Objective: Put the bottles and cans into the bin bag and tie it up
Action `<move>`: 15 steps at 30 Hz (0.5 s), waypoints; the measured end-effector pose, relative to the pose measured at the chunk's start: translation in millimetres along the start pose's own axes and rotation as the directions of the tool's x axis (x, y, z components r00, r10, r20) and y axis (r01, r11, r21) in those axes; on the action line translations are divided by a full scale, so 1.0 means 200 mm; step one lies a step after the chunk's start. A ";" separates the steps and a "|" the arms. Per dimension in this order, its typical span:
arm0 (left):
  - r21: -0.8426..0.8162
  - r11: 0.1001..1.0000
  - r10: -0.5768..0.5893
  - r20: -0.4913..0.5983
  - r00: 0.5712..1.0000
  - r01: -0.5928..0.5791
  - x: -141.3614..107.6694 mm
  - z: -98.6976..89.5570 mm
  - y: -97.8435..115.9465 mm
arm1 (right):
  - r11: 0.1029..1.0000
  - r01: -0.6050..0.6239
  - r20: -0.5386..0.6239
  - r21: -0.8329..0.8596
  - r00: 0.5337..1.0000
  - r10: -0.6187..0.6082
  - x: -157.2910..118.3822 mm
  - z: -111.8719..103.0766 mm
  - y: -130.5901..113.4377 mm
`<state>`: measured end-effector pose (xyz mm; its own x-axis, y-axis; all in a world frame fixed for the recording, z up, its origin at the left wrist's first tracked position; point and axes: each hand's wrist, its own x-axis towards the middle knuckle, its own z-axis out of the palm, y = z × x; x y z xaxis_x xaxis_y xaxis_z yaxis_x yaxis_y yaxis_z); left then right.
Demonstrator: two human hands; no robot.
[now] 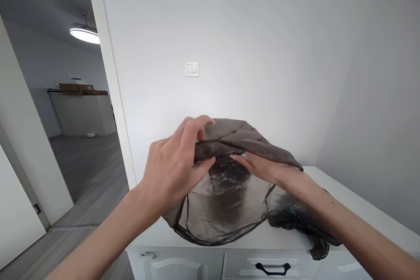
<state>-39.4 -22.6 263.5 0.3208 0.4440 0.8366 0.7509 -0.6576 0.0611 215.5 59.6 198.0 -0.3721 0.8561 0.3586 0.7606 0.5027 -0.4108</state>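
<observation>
A dk translucent bag is held mouth-open above the white worktop, its rim pinched by the L hand; the R hand is tucked inside, grip can't be told. Thin film could be torn if over-stretched. A 2nd crumpled bag lies nr the R forearm.

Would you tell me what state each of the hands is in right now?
Left hand: closed, holding the dark, translucent plastic bag by its folded rim.
Right hand: under that rim, fingers mostly hidden; its grip cannot be told.
</observation>
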 end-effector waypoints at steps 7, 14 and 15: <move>0.063 0.997 0.038 0.073 0.997 -0.043 0.03 0.24 -0.12 | 0.983 -0.049 0.066 -0.176 0.996 0.061 -0.06 0.14 0.06; 0.133 0.979 0.167 -0.100 0.981 -0.153 -0.01 0.34 -0.33 | 0.989 0.033 0.081 -0.144 0.996 -0.021 -0.04 0.25 -0.02; 0.133 0.975 0.200 -0.163 0.966 -0.180 -0.03 0.34 -0.36 | 0.991 0.030 0.059 -0.129 0.998 -0.023 0.00 0.26 -0.01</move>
<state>-55.9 63.8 216.6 0.3662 0.1979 0.9092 0.7512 -0.6395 -0.1634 186.6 64.7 154.5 -0.4197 0.8501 0.3182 0.8112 0.5086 -0.2887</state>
